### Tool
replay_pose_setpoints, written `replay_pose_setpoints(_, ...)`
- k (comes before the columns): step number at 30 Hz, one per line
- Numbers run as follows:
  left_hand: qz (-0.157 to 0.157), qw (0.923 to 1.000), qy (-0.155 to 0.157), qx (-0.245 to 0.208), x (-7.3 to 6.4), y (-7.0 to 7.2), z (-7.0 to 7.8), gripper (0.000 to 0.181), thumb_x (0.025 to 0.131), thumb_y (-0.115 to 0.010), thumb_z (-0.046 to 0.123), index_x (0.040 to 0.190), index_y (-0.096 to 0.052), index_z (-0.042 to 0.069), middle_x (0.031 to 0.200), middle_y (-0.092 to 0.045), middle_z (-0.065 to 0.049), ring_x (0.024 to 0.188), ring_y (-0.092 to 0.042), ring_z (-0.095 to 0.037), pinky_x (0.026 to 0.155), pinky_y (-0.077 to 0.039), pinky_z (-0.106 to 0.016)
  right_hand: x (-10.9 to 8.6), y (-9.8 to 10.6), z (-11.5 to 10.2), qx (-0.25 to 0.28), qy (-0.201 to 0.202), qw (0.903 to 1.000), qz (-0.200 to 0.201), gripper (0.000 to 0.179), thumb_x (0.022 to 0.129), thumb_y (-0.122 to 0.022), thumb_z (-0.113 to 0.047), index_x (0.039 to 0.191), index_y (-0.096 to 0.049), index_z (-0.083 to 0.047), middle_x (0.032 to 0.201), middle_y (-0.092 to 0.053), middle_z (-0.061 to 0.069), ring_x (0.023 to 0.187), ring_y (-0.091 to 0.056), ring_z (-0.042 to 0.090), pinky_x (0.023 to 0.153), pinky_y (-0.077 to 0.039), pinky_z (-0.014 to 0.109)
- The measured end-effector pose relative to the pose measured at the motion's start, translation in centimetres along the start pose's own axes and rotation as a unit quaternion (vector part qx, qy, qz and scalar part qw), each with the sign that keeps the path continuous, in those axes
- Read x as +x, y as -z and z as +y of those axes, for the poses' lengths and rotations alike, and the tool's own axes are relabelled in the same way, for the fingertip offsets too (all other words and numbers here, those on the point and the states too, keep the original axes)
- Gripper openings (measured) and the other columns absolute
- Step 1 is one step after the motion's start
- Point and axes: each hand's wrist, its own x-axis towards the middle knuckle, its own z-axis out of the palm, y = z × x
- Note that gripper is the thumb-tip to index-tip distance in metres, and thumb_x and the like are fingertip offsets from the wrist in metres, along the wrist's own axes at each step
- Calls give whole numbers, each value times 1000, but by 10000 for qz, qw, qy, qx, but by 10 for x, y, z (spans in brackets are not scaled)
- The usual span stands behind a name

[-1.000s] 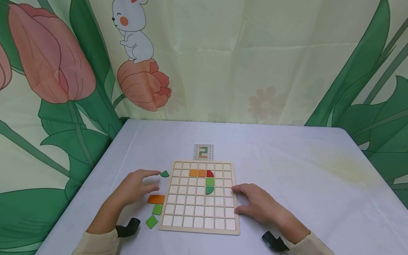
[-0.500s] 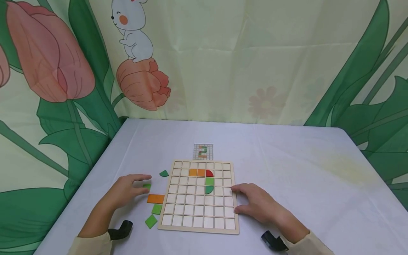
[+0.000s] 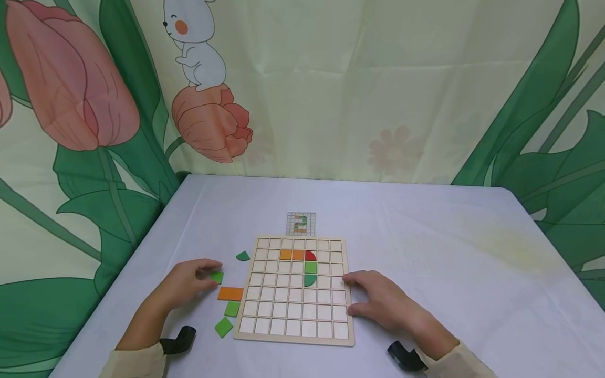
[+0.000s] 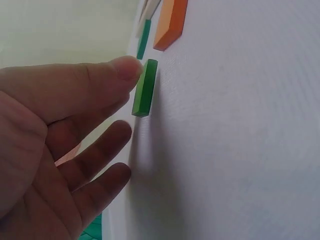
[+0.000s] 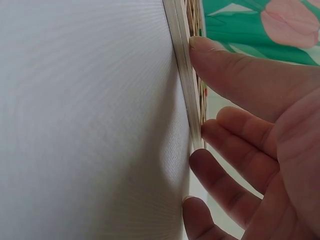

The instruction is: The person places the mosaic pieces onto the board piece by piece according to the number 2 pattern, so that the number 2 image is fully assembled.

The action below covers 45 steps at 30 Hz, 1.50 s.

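Note:
My left hand [image 3: 191, 282] is at the left of the board, with thumb and index finger pinching a green square tile [image 3: 217, 277]. In the left wrist view the thumb tip lies against one end of this green tile [image 4: 145, 89], and the other fingers are spread apart from it. A wooden grid board [image 3: 293, 341] lies in front of me, bearing two orange squares, a red quarter-round, a green square and a dark green quarter-round. Loosely bent, my right hand [image 3: 385, 301] rests its fingertips and thumb against the board's right edge [image 5: 186, 75].
Left of the board lie a dark green quarter-round [image 3: 243, 256], an orange rectangular tile [image 3: 230, 293] and two green squares, one nearer the board [image 3: 232, 308], the other lower [image 3: 224, 327]. A small pattern card [image 3: 301, 224] lies just beyond the board.
My left hand has drawn back from beside the dark green quarter-round, leftward and toward me, to the green square. Its fingers have closed in on that tile. The right hand stays at the board.

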Motion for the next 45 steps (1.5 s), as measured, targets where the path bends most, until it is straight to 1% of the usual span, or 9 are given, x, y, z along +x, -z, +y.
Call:
replay_pose_setpoints(4, 57, 10000, -19, 59, 1, -2, -2, 41, 84, -77, 7, 124, -68, 2, 126, -65, -16, 120, -55, -39, 98, -46, -55, 0, 0, 0, -16, -13, 10000, -3, 57, 82, -82, -22, 134, -61, -8, 135, -59, 6, 130, -49, 32, 106, -38, 52)
replay_pose_setpoints(14, 183, 9997, 120, 124, 4, -7, -4, 33, 84, -77, 3, 116, -69, 3, 120, -67, -15, 118, -55, -40, 98, -46, -56, 0, 0, 0, -13, -43, 10000, -16, 58, 82, -82, -22, 134, -61, -8, 135, -59, 7, 129, -50, 33, 106, -38, 52)
replay_pose_setpoints(19, 264, 9994, 166, 137, 3, -9, -4, 30, 84, -77, 3, 113, -69, 3, 117, -66, -15, 113, -56, -38, 96, -49, -54, 0, -1, -2, 20, -184, 9998, 9, 57, 81, -83, -21, 133, -62, -9, 134, -60, 5, 129, -50, 31, 106, -38, 51)
replay_pose_setpoints(27, 327, 9984, 114, 447, 5, -10, -4, 29, 86, -77, 7, 113, -69, 2, 114, -67, -14, 110, -58, -36, 95, -49, -53, 0, -1, 0, -37, -56, 10000, 21, 57, 82, -82, -22, 133, -62, -9, 133, -60, 5, 128, -50, 32, 106, -39, 52)
replay_pose_setpoints(33, 416, 9977, 102, 534, 4, -10, 0, 30, 86, -77, 7, 114, -68, -1, 116, -67, -16, 112, -57, -38, 96, -48, -54, 0, -1, 1, 5, -4, 10000, 1, 58, 82, -82, -23, 134, -61, -8, 134, -59, 6, 129, -50, 32, 106, -38, 52)
replay_pose_setpoints(37, 451, 9977, -36, 499, 5, -9, 3, 30, 86, -76, 7, 114, -69, 0, 115, -68, -15, 111, -58, -37, 95, -48, -54, 0, -1, 1, -17, 48, 10000, 11, 58, 82, -82, -24, 134, -61, -7, 134, -60, 6, 129, -50, 32, 106, -38, 52)
replay_pose_setpoints(42, 420, 9981, -227, 389, 8, -11, 12, 29, 86, -75, 8, 113, -70, 1, 112, -68, -11, 109, -59, -34, 93, -50, -52, 0, -1, 1, -63, 122, 9999, 33, 57, 82, -81, -23, 133, -61, -7, 133, -60, 6, 128, -51, 32, 105, -39, 52)
replay_pose_setpoints(45, 373, 9987, -175, 299, 10, -15, 20, 29, 86, -74, 10, 114, -71, 2, 113, -68, -10, 110, -58, -33, 94, -49, -52, 1, -1, 1, -69, 134, 9999, 34, 57, 82, -81, -23, 133, -61, -6, 133, -60, 6, 128, -51, 32, 105, -39, 52)
